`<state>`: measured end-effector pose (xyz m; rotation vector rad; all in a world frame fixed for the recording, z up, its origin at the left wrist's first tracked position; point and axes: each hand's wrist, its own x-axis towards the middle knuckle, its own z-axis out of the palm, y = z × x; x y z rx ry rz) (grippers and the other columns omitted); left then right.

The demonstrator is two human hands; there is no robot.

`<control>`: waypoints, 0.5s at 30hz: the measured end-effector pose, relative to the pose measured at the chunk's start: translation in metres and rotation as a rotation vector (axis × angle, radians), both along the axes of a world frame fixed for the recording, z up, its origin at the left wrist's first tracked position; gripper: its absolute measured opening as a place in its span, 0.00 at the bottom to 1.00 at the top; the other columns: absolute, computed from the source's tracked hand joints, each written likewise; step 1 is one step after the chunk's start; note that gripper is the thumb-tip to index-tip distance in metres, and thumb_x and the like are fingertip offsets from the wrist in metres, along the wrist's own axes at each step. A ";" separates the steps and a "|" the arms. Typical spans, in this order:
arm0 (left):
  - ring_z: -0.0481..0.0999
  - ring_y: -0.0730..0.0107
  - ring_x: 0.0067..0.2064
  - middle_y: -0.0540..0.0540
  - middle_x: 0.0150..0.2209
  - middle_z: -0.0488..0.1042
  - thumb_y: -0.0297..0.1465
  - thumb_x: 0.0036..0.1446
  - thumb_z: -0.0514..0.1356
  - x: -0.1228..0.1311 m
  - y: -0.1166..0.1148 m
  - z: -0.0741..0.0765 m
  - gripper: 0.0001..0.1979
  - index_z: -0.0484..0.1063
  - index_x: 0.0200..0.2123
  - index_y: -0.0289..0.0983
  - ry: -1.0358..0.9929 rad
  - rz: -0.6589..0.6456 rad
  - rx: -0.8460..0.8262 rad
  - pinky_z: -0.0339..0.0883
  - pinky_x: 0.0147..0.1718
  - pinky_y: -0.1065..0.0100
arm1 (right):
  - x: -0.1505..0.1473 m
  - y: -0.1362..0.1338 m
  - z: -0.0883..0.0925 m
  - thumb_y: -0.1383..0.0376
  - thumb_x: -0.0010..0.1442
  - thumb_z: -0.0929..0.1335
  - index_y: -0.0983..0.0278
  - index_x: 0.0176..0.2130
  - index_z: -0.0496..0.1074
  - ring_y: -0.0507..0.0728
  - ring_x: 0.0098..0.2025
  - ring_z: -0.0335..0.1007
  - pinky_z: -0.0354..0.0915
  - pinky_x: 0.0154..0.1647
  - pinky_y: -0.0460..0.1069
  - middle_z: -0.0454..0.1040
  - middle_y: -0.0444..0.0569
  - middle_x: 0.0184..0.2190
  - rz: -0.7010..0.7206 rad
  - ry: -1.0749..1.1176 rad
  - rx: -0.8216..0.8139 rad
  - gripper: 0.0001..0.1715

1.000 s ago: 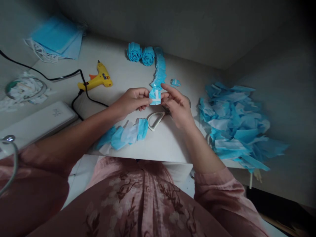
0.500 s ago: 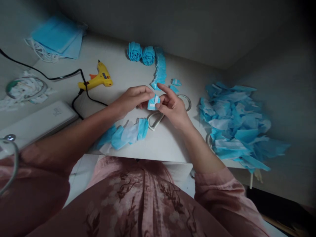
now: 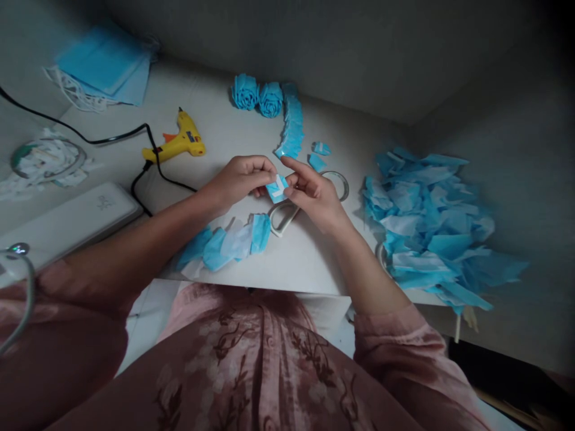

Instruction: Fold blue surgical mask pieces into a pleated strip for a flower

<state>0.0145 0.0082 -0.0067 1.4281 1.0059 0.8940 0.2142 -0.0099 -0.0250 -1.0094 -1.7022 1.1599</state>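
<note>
Looks only part-way along, judging by the pieces on the worktop [image 3: 309, 269]. Has two blue fabric rosettes [image 3: 245, 94] apparently finished at eleven o'clock from the held piece, and an overlapping row of folded petals [image 3: 293, 123] between twelve and one. Leaves plenty seemingly unworked: a short fan of loose mask-fabric pieces [image 3: 215, 250] between seven and eight o'clock, and a large heap of cut mask fabric [image 3: 431, 221] at three. Shows two small blue scraps [image 3: 320, 148] near two o'clock.

Holds a small folded blue petal [image 3: 276, 190], white strips on its face, centrally between both hands; seems mid-fold. With the left hand [image 3: 240, 181], pinches the twelve-o'clock corner between thumb and forefinger, leaving no visible gap. With the right hand [image 3: 318, 200], grips the three-o'clock edge under the thumb, apparently against a curled finger behind, and stretches the forefinger toward eleven, free of the petal. Has a pale scissors handle [image 3: 275, 224] just toward six, and a yellow glue gun [image 3: 179, 143] untouched at ten.
</note>
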 end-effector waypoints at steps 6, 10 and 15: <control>0.70 0.76 0.27 0.50 0.26 0.72 0.29 0.55 0.62 0.000 0.001 -0.001 0.03 0.74 0.30 0.35 -0.021 0.007 0.001 0.63 0.28 0.73 | 0.002 -0.001 0.003 0.51 0.60 0.73 0.60 0.57 0.75 0.54 0.39 0.72 0.70 0.46 0.52 0.76 0.45 0.36 -0.098 0.062 -0.081 0.29; 0.70 0.77 0.27 0.50 0.26 0.73 0.28 0.55 0.62 -0.001 0.001 0.001 0.03 0.73 0.29 0.35 -0.035 0.019 -0.002 0.63 0.28 0.73 | 0.000 -0.003 0.006 0.51 0.59 0.73 0.58 0.51 0.79 0.55 0.41 0.74 0.70 0.47 0.53 0.79 0.45 0.36 -0.128 0.054 -0.113 0.24; 0.69 0.77 0.26 0.50 0.26 0.73 0.28 0.55 0.62 -0.001 0.001 0.004 0.04 0.73 0.29 0.35 -0.041 0.020 0.000 0.63 0.27 0.73 | -0.003 -0.003 0.007 0.54 0.57 0.74 0.59 0.42 0.82 0.55 0.42 0.76 0.70 0.48 0.51 0.82 0.45 0.39 -0.099 0.086 -0.139 0.15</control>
